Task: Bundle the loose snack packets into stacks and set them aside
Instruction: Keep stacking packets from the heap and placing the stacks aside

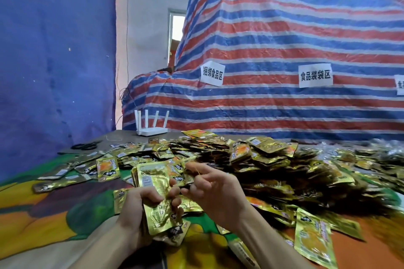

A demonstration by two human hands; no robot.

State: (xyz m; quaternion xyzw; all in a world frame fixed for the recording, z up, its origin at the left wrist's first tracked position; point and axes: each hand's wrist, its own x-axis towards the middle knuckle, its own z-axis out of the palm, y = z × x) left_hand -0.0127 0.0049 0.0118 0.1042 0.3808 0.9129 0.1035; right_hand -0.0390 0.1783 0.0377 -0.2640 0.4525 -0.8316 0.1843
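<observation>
Stack [153,183]: lower centre of the frame, held upright in the left hand [136,212]. The fingers curl round its lower half and the thumb lies across the front. The packets are crinkled gold foil. The facing side shows a white printed block, with print too small to read.

Right hand [215,192]: just right of the stack. Thumb and forefinger pinch a thin yellow strand [197,171]; cannot tell whether it is a band or a thread. The other fingers are loosely bent, with their tips near the stack's right edge.

Loose pile [269,159]: centre to right edge, heaped on a tablecloth [43,214] printed in green, orange and yellow. Packet fronts are gold with an orange picture and a black patch of white characters, not legible. More packets lie scattered flat at centre left.

Writing: white paper signs are stuck on a red, white and blue striped tarp [284,35].
- The left sign [212,73] reads 捆绑食品区.
- The middle sign [315,75] reads 食品装袋区.
- A third sign [400,84] is cut by the right edge and unreadable.

Other:
- A white router [150,130] with upright antennas sits at the table's far edge.
- Black scissors [86,146] lie to its left.
- A blue cloth [54,50] fills the upper left.
</observation>
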